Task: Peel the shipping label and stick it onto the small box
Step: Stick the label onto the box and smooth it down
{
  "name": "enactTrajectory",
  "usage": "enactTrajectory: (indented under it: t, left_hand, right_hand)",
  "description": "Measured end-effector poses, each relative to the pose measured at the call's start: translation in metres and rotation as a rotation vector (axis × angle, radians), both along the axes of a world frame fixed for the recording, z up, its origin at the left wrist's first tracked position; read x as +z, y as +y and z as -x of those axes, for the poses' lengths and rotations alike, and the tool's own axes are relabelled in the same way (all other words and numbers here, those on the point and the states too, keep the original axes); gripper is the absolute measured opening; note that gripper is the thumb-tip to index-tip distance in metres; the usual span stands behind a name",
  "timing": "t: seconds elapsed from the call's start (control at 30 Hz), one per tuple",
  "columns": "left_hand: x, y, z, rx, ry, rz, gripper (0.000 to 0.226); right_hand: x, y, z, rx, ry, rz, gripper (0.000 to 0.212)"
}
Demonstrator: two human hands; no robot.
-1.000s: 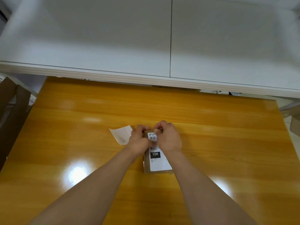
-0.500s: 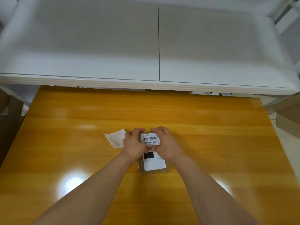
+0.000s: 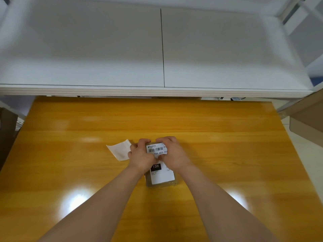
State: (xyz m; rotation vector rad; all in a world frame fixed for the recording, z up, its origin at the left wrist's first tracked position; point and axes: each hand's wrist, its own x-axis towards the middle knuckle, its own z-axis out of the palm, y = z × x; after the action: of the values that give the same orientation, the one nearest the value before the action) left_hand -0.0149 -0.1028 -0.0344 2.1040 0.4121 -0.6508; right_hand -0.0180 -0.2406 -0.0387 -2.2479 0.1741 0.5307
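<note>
A small brown cardboard box (image 3: 148, 181) lies flat on the orange wooden table, near its middle. A white shipping label (image 3: 161, 175) with a barcode and a black "15H" block covers the box's top. My left hand (image 3: 140, 155) sits on the box's far left part, fingers curled over its far edge. My right hand (image 3: 173, 153) sits on the far right part, fingers curled over the label's far edge. Both thumbs press on the label in the middle. The far end of the box is hidden under my hands.
The peeled backing paper (image 3: 119, 150) lies on the table (image 3: 70, 137) just left of my left hand. A white shelf (image 3: 157, 89) overhangs the table's far edge. Cardboard boxes (image 3: 305, 123) stand off the table at right, and another cardboard box (image 3: 7, 137) at left.
More of the label's barcode end now shows between my hands as they spread apart and press it flat on the box. The camera view has shifted slightly.
</note>
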Motion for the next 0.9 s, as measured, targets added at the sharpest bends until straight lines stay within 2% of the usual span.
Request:
enactTrajectory:
  t: [0.23,0.9]
  left_hand:
    - [-0.005,-0.002,0.0,0.086,-0.014,0.019,0.065]
    - [-0.006,-0.007,-0.005,0.225,0.013,0.057,0.045]
  right_hand:
    - [0.0,0.002,0.001,-0.067,-0.013,-0.017,0.055]
    - [0.007,0.017,-0.008,-0.201,0.007,0.126,0.03]
